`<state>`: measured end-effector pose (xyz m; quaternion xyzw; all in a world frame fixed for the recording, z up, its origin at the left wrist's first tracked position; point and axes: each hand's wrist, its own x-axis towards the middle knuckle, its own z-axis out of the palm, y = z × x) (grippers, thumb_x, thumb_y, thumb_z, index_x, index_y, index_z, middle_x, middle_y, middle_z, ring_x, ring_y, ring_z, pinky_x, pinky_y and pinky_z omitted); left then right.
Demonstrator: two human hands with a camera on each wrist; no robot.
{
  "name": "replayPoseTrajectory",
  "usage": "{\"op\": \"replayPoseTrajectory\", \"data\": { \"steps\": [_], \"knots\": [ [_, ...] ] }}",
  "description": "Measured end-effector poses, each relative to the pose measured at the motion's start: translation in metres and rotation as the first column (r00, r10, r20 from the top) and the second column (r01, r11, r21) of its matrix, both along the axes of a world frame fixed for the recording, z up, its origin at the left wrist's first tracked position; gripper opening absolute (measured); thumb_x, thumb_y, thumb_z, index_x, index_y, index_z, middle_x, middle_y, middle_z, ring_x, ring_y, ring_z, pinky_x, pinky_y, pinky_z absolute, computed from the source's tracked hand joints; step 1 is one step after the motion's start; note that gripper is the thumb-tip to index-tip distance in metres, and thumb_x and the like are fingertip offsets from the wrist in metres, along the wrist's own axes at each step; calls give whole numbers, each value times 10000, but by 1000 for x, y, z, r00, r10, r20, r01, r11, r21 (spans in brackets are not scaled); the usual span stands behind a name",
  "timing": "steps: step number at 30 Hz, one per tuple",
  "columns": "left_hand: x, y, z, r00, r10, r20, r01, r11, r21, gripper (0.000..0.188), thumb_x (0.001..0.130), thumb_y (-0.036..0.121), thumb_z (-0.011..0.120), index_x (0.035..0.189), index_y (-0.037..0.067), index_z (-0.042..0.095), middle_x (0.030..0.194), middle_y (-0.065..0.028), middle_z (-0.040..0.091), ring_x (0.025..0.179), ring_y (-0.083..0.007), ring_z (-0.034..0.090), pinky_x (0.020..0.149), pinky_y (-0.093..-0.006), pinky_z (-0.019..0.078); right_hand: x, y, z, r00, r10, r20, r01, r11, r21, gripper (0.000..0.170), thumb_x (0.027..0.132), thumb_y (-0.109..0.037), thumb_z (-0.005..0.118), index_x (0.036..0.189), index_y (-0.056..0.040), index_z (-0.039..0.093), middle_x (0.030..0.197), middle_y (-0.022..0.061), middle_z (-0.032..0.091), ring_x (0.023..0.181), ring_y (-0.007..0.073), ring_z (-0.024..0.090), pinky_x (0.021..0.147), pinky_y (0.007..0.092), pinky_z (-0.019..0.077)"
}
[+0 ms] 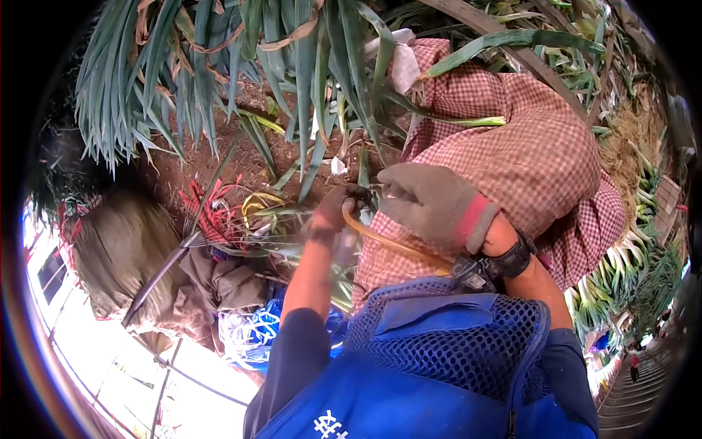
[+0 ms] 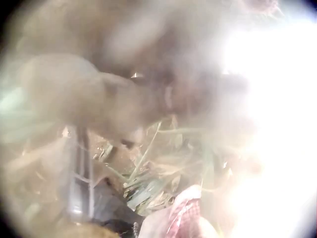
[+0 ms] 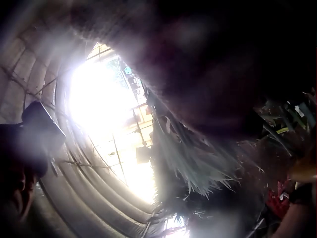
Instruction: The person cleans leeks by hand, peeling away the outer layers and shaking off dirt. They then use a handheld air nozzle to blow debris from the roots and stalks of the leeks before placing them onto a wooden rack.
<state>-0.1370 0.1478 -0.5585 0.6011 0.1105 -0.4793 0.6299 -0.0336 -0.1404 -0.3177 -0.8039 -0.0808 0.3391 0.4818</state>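
My left hand, in a dark brown work glove, is bent at the fingers near the middle of the head view. Close to its right, my right hand wears a brown knit glove with a pink and grey cuff, fingers pointing towards the left. A short green leaf shows just above the gap between them. I cannot tell what the fingers hold. An amber curved tube runs from beside the left hand to the right wrist. The left wrist view shows a blurred glove; the right one is mostly dark.
Red-and-white checked cloth covers my lap. Long green leek leaves hang over bare soil. Leeks lie piled at right. Red string, a brown sack and blue-white cord lie at left.
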Motion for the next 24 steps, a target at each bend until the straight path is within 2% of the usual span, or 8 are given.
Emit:
{"op": "replayPoseTrajectory", "data": {
  "steps": [4,6,7,10,12,14,19,24],
  "knots": [
    [-11,11,14,991,39,126,-69,969,238,222,1000,106,599,1151,16,734,921,-72,744,739,-186,683,669,-309,552,8,-4,-8,993,12,-120,-16,999,-33,347,961,-311,698,1139,-14,688,1031,251,724,1012,464,696,872,520,548],
    [-43,42,-17,455,-596,662,-123,694,709,212,977,110,633,1137,29,746,893,-67,749,721,-171,676,653,-302,540,4,-1,-12,998,-55,1,55,998,-17,346,962,-302,689,1148,-11,690,1049,253,726,1026,465,695,882,521,547],
    [-58,52,-46,458,-597,658,-124,691,712,212,977,110,633,1137,29,746,893,-67,749,721,-171,676,653,-302,540,6,1,-12,999,-52,-1,52,999,-13,346,962,-302,689,1148,-11,690,1049,253,726,1026,465,695,882,521,547],
    [-64,52,-77,857,-90,507,-292,727,622,213,1018,79,594,922,6,770,711,-26,646,551,-148,566,507,-268,467,9,0,-7,999,40,-15,-40,999,-31,350,962,-296,686,1169,-14,695,1077,249,731,1043,456,699,901,520,550],
    [-21,23,-13,755,619,217,-637,615,465,188,984,79,648,809,51,711,674,-40,626,509,-149,547,467,-286,452,11,1,-5,998,33,-44,-37,996,-78,356,964,-293,680,1185,-13,695,1097,246,734,1056,451,700,919,516,553],
    [-5,17,7,555,827,88,-759,461,460,216,970,77,667,754,75,675,649,-46,610,485,-149,537,446,-295,447,10,0,-11,999,35,-22,-37,995,-88,360,964,-294,680,1190,-13,694,1095,246,734,1053,451,701,918,514,554],
    [-128,68,-73,895,166,415,-400,711,579,247,1000,256,627,793,124,659,640,-27,626,484,-187,564,392,-381,418,8,-2,-11,998,-23,-60,20,999,-48,379,966,-297,684,1219,-14,692,1104,250,735,1053,450,705,919,507,559],
    [-119,36,-9,989,-148,-10,134,857,498,133,997,159,606,1038,61,685,806,-92,692,650,-244,647,550,-420,519,11,-1,-10,996,12,-84,-17,998,-61,415,969,-305,691,1256,-5,691,1119,245,743,1060,441,713,930,497,565]
  ]
}}
